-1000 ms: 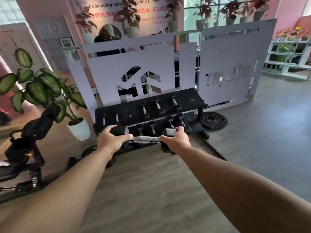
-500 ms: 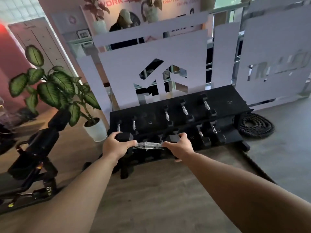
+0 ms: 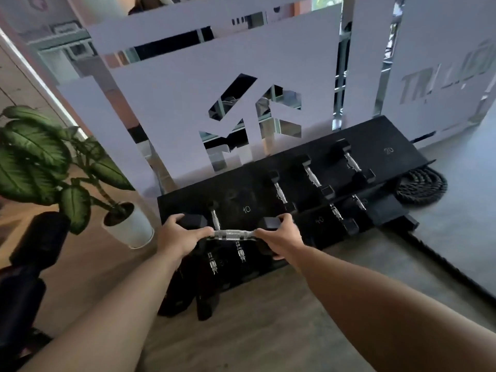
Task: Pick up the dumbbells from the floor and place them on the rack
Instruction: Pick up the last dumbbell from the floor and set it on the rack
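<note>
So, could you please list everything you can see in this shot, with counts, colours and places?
held dumbbell: one, black heads, silver handle, carried crosswise in front of the rack
rack: one, black, two tiers, against the panel
racked dumbbells: several, black and silver, exact count unclear
white panel: one, behind the rack
potted plant: one, green, white pot, left
coiled rope: one, black, right of the rack
exercise machine: one, black, far left
left hand: gripping one head
right hand: gripping the other head

the dumbbell [image 3: 232,234] heads are largely covered by both hands; the lower rack [image 3: 319,220] shelf's left labels are too dim to be read.
</note>
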